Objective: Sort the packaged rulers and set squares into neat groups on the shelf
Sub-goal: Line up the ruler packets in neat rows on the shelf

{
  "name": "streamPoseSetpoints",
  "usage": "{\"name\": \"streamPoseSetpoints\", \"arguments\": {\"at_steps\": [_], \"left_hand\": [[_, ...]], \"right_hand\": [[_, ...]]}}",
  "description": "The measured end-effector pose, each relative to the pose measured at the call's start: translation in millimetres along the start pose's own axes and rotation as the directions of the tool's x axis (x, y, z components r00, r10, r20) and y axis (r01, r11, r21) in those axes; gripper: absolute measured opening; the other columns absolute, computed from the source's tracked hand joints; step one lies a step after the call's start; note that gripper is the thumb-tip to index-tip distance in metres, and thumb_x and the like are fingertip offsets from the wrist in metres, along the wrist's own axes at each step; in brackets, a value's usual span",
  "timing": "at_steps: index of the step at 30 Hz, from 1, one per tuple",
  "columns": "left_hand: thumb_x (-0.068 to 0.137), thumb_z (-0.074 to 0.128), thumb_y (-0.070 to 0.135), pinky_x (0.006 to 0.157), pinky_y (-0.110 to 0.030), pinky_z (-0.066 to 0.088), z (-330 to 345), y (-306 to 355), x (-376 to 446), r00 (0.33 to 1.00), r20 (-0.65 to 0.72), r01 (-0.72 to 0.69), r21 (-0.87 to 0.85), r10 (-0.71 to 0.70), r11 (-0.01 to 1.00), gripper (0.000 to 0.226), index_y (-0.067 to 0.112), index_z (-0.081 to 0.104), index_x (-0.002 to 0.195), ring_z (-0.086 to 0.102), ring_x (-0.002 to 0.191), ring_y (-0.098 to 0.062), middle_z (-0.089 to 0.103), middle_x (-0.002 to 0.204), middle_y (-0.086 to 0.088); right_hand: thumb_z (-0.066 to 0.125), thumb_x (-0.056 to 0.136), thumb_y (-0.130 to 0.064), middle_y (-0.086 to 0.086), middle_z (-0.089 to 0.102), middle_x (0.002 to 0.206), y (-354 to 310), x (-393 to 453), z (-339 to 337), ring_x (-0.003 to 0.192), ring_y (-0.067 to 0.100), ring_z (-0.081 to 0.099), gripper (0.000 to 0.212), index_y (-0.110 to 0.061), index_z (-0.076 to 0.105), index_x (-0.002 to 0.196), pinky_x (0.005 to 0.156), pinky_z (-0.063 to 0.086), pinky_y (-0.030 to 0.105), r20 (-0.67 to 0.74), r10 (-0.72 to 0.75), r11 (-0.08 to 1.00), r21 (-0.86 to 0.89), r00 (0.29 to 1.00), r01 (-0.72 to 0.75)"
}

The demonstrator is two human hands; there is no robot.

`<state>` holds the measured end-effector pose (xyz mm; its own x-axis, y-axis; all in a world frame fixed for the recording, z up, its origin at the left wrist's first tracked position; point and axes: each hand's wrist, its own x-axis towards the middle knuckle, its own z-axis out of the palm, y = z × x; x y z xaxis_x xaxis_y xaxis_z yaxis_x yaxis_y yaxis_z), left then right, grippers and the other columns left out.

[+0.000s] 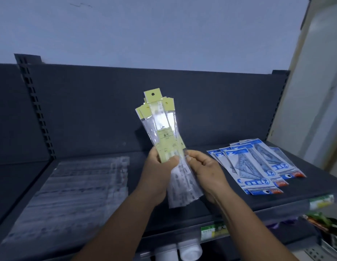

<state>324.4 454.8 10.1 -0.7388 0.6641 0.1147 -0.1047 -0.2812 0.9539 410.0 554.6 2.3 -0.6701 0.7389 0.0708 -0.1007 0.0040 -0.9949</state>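
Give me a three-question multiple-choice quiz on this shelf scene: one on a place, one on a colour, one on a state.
1. Where do the blue set-square packs lie?
A. right side of the shelf
B. left side
C. floor

2. What colour are the header cards on the held ruler packs?
A. red
B. yellow-green
C. black

3. How are the held packs carried?
A. left hand alone
B. lying flat
C. both hands, upright

Answers:
1 A, they fan out at the right.
2 B, the punched top tabs are yellow-green.
3 C, the right hand also grips the bundle's lower end.
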Motion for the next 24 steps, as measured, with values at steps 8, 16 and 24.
{"name": "streamPoseSetpoints", "arguments": {"at_steps": [8,16,24], "left_hand": [[0.089,0.052,-0.003,0.077,-0.019,0.054,25,-5,6,0.984,0.088,-0.167,0.15,0.156,0.974,0.045,0.025,0.046,0.124,0.064,0.102,-0.01,0.065,0.113,0.002],[0.094,0.04,-0.008,0.078,-0.026,0.055,37,-3,13,0.976,0.215,-0.017,-0.112,0.041,0.994,0.047,0.024,0.041,0.129,0.066,0.105,-0.017,0.064,0.121,-0.008],[0.095,0.047,0.0,0.077,-0.015,0.051,39,6,7,0.938,0.307,-0.24,0.251,0.158,0.938,0.046,0.025,0.037,0.131,0.064,0.096,0.0,0.065,0.114,0.0]], "right_hand": [[0.035,0.102,-0.029,-0.011,0.072,0.087,-7,-7,-2,0.074,-0.002,0.067,0.029,-0.036,0.063,0.097,0.065,0.054,0.018,0.003,-0.13,0.952,-0.278,0.991,0.126],[0.042,0.099,-0.023,-0.021,0.062,0.115,-38,-8,-15,0.1,-0.012,0.057,0.029,-0.033,0.047,0.125,0.079,0.043,0.004,0.261,-0.193,0.857,-0.425,0.946,0.292],[0.035,0.1,-0.025,-0.007,0.05,0.135,-24,-11,-15,0.119,0.005,0.053,0.043,-0.041,0.029,0.139,0.104,0.044,0.033,0.176,-0.242,0.924,-0.26,0.954,0.282]]}}
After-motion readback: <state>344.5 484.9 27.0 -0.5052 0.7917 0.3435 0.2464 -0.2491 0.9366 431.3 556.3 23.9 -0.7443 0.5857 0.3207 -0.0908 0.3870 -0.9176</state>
